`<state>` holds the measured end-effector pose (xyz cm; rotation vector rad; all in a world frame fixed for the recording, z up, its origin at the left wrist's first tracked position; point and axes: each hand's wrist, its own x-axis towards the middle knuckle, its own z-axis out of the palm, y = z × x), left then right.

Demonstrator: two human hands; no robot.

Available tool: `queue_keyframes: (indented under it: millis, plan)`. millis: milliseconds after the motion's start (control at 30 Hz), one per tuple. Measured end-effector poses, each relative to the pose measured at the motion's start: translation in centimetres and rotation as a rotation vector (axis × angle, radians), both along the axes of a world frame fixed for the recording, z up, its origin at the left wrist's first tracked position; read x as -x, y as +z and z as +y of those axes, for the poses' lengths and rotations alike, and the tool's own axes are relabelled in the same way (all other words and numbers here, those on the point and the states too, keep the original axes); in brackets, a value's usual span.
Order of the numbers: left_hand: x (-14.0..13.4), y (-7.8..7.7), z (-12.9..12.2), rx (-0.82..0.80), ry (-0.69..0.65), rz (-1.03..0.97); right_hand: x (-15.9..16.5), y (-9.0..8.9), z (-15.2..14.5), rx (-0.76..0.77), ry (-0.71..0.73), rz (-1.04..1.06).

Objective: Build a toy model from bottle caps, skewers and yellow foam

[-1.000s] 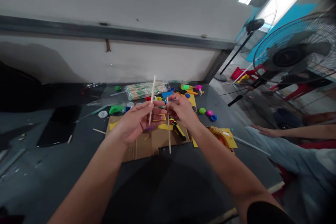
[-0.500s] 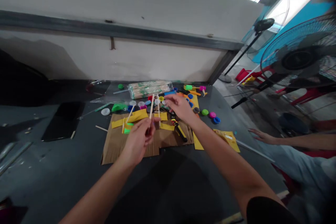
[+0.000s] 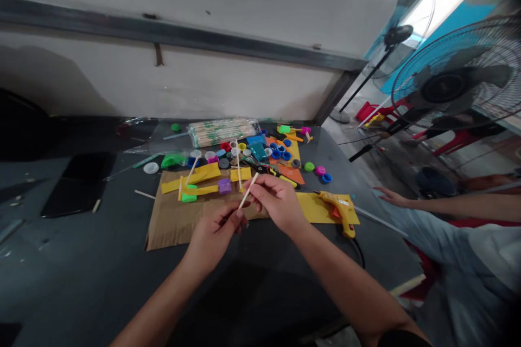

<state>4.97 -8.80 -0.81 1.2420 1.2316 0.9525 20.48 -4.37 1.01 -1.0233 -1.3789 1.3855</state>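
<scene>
A short wooden stick (image 3: 248, 192) slants between my two hands above the front of a brown cardboard sheet (image 3: 163, 226). My left hand (image 3: 217, 230) pinches its lower end between thumb and fingers. Closed around the upper part, the fingers of my right hand (image 3: 277, 201) meet it near the tip. Behind my hands, yellow strips (image 3: 205, 173), a purple cap (image 3: 224, 186) and a green cap (image 3: 189, 193) lie on the cardboard, with thin sticks standing up from it. Yellow-and-black pliers (image 3: 285, 179) are partly hidden by my right hand.
A yellow glue gun (image 3: 343, 209) lies to the right on yellow sheet. Farther back are coloured caps (image 3: 280, 152) and a wrapped bundle of sticks (image 3: 223, 132). A phone (image 3: 77, 184) lies left. Another person's hand (image 3: 393, 197) and a fan (image 3: 443, 88) are at the right.
My right hand has come down and toward me from over the caps to the stick. The stick, upright before, now leans to the right. The view has shifted, showing the glue gun more fully.
</scene>
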Motion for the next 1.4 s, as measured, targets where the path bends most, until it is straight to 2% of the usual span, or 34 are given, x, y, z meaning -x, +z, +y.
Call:
queue_keyframes:
  millis: [133, 267, 400, 500, 600, 733, 900, 1000, 1100, 1233, 1333, 1400]
  plan:
    - [0.1, 0.6, -0.1, -0.002, 0.067, -0.063, 0.3, 0.0, -0.3, 0.02, 0.042, 0.017]
    - [0.3, 0.7, 0.1, 0.087, 0.101, -0.113, 0.6, 0.2, -0.2, 0.035, -0.014, 0.089]
    - [0.3, 0.4, 0.1, 0.092, 0.107, -0.093, 1.1, -0.1, -0.2, 0.063, -0.043, 0.089]
    - [0.3, -0.6, 0.0, 0.054, 0.101, -0.063, 1.4, -1.1, -0.6, 0.089, -0.019, 0.051]
    - [0.4, -2.3, -0.3, 0.047, 0.08, -0.01, 1.4, -2.1, -0.9, 0.1, 0.001, -0.031]
    - [0.2, -3.7, -0.6, 0.035, 0.018, 0.001, 0.9, -2.5, -0.8, 0.111, 0.016, -0.138]
    - [0.1, -2.9, -0.7, 0.112, 0.002, -0.129, 0.7, -2.5, -0.5, 0.178, 0.028, -0.075]
    - [0.3, -2.6, -0.7, 0.105, 0.008, -0.143, 1.0, -2.4, -0.6, 0.157, 0.027, -0.065]
    - [0.5, -2.7, -0.7, 0.116, 0.021, -0.154, 1.2, -2.4, -0.5, 0.128, 0.03, -0.071]
    - [0.7, -3.0, -0.7, 0.192, -0.011, -0.192, 1.3, -3.0, 0.2, 0.164, 0.004, -0.039]
    - [1.4, -2.9, -0.6, 0.205, -0.084, -0.135, 1.4, -3.3, 1.4, 0.18, -0.031, -0.018]
    - [2.5, -2.2, -0.4, 0.151, -0.091, -0.013, 1.6, -3.1, 2.4, 0.171, 0.0, -0.012]
